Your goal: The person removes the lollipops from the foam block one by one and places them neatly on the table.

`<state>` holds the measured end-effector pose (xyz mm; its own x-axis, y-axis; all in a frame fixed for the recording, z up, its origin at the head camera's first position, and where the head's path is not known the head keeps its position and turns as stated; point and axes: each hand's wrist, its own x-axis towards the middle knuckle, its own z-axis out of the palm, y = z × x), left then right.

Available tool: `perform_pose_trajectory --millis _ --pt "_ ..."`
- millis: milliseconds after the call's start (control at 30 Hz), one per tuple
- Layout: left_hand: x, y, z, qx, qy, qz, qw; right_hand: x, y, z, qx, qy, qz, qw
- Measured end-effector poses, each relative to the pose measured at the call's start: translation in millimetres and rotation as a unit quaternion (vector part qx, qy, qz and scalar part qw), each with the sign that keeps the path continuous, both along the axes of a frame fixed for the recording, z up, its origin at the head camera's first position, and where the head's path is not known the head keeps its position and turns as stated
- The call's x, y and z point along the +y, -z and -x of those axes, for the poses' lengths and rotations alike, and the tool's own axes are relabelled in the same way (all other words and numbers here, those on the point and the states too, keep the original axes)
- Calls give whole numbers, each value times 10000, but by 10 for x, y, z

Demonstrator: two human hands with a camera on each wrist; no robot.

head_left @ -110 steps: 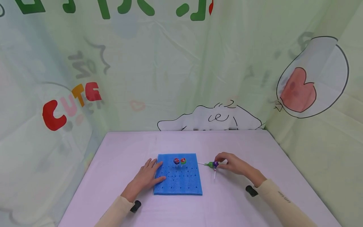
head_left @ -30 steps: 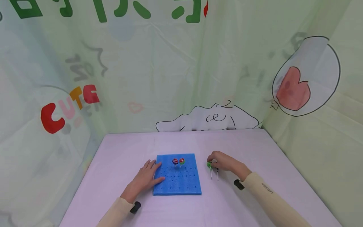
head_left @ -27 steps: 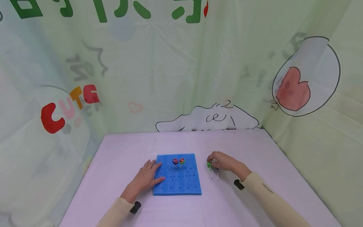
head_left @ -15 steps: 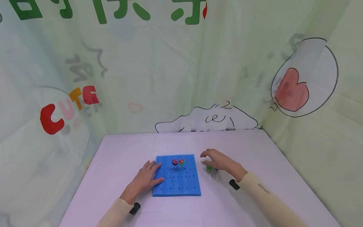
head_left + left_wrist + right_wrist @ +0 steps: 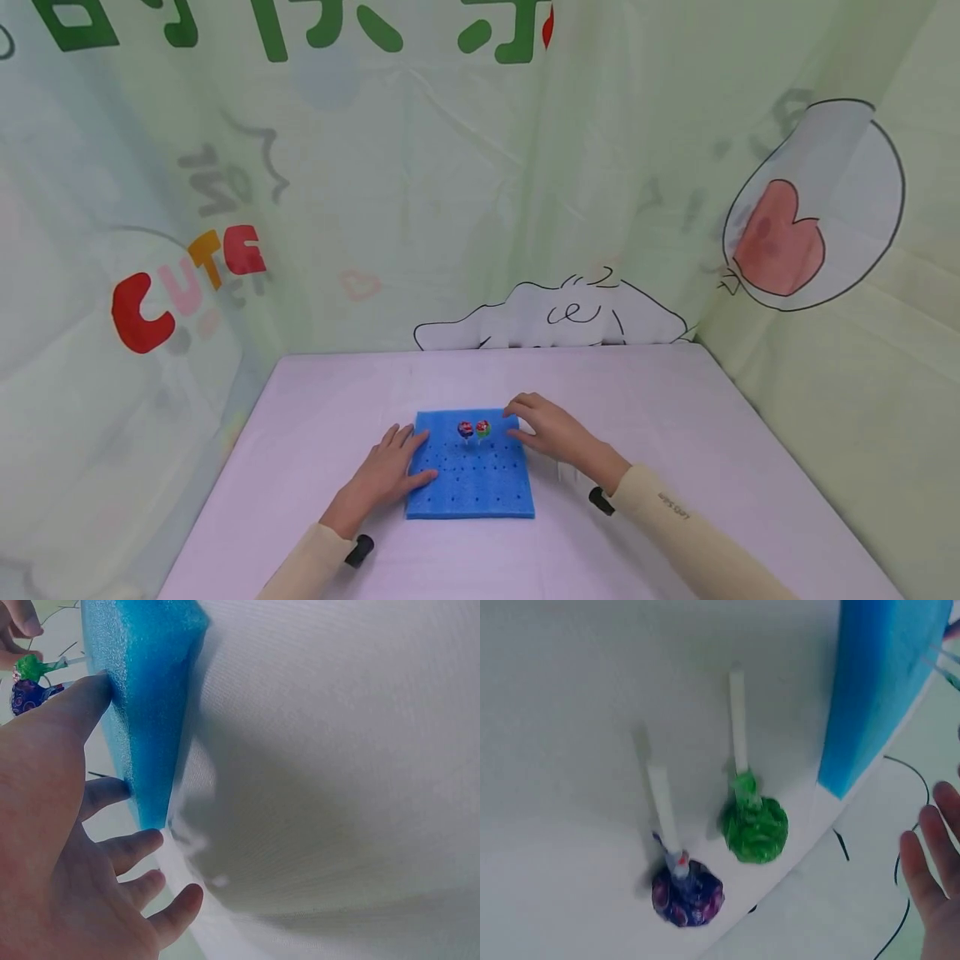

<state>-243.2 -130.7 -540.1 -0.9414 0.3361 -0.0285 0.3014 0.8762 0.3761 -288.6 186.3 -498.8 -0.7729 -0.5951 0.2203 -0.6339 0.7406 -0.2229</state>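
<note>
A blue foam board (image 5: 472, 487) with rows of small holes lies on the table, two lollipops standing upright in its far part: a purple-red lollipop (image 5: 466, 429) and a green-red lollipop (image 5: 483, 428). My left hand (image 5: 381, 471) rests on the board's left edge, thumb and fingers spread. Over the board's far right corner hovers my right hand (image 5: 553, 429), fingers apart and holding nothing, close to the green-red lollipop. Below that hand, the right wrist view shows a green lollipop (image 5: 756, 829) and a purple lollipop (image 5: 688, 892) lying side by side; in the head view the hand hides their heads.
A pale pink-white table (image 5: 352, 383) carries the board. Behind it and at both sides hang printed cloth curtains (image 5: 337, 208). A dark wrist camera (image 5: 360, 551) sits under the left sleeve, another (image 5: 601, 501) under the right.
My right hand set the purple lollipop down, turned the green one beside it with its stick toward me, let go and moved left to the board. My left hand stayed put.
</note>
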Motion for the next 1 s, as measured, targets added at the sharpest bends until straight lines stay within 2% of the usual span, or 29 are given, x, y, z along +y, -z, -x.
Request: perform_pose_trajectory --millis 133,267,367,467,767,1000 --pt "-4 0 -2 12 -7 16 10000 -92 73 -15 791 -339 -111 9962" --pt "-4 1 -2 -12 -27 13 10000 -181 175 -16 1537 -576 -136 9863" --pt "-4 -6 -4 -37 -36 12 10000 -246 210 -17 1910 -676 -118 9792" --pt "-3 -20 -8 -52 -33 12 10000 -303 215 -20 2094 -714 -142 9751" --pt "3 -30 -3 -47 -20 24 10000 -373 222 -19 2285 -701 -272 9706" --pt "-2 -27 2 -37 -40 5 10000 -401 123 -17 2409 -706 -153 9679"
